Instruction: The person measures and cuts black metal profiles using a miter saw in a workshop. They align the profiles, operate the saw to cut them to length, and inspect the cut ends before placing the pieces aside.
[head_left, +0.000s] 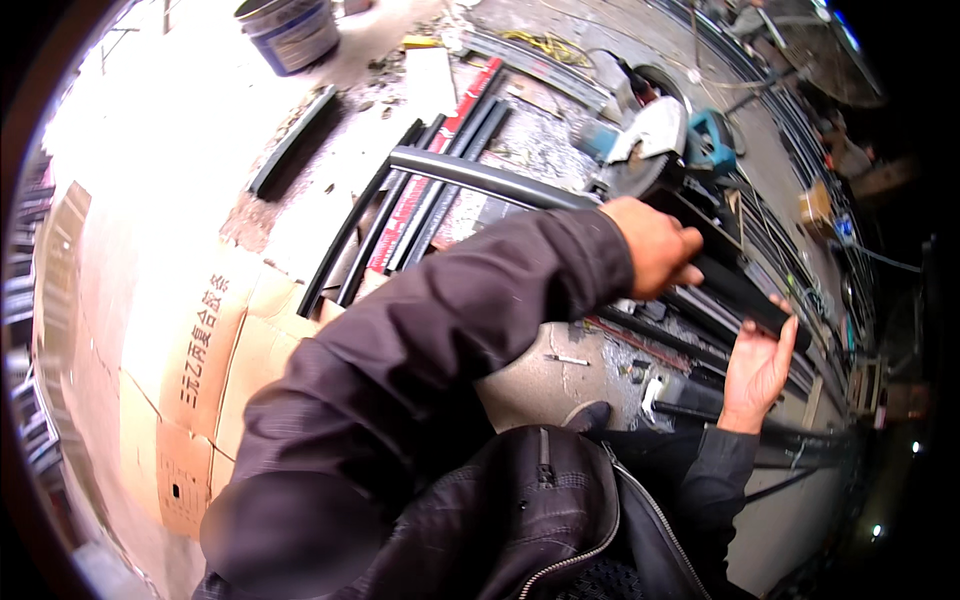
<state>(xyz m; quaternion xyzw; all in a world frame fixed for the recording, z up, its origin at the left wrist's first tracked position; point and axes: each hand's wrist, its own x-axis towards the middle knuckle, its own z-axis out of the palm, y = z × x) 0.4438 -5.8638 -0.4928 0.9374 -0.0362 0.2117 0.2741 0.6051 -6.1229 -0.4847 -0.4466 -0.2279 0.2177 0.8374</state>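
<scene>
A long dark metal bar [490,178] reaches from the left toward the cut-off saw [650,145], which has a pale blade guard and a teal motor. My left arm stretches across the view, and my left hand [652,245] is closed over a dark bar beside the saw, with its fingers partly hidden. Farther right, a wide black bar section [740,292] slants down to my right hand [760,370], whose thumb and fingers grip its end. Whether both sections are one piece is hidden behind my left hand.
Several dark bars and a red-faced strip [440,160] lie under the long bar. A flattened cardboard box [190,390] covers floor at left. A bucket [290,35] stands at the far left, with a short bar [293,140] nearer. Stacked profiles [800,150] line the right side.
</scene>
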